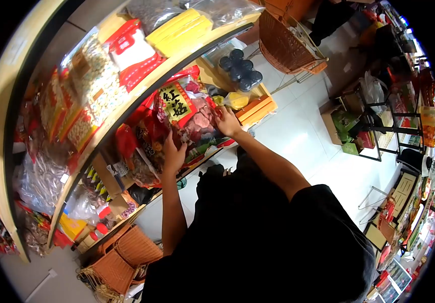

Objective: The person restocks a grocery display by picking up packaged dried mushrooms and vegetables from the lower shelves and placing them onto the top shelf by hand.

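Observation:
A clear-and-red plastic bag of reddish dried pieces [201, 123], with a yellow label bearing large dark characters, lies on the lower shelf between my two hands. My left hand [174, 153] is at its near left edge, thumb apart from the fingers, gripping the bag's side. At the bag's right edge, my right hand [227, 122] has its fingers curled onto the plastic; the fingertips are partly hidden. Beside my left hand stand more red bags of dried goods [144, 146]. A yellow package [237, 100] sits just beyond my right hand.
An upper shelf [177, 65] curves above the bag, carrying a red-and-white packet [131, 53] and yellow packs [179, 32]. Dark-lidded jars [240, 69] stand at the lower shelf's far end. Wicker baskets [285, 45] and a wicker chair [121, 257] flank the shelving. A black rack [394, 126] stands right.

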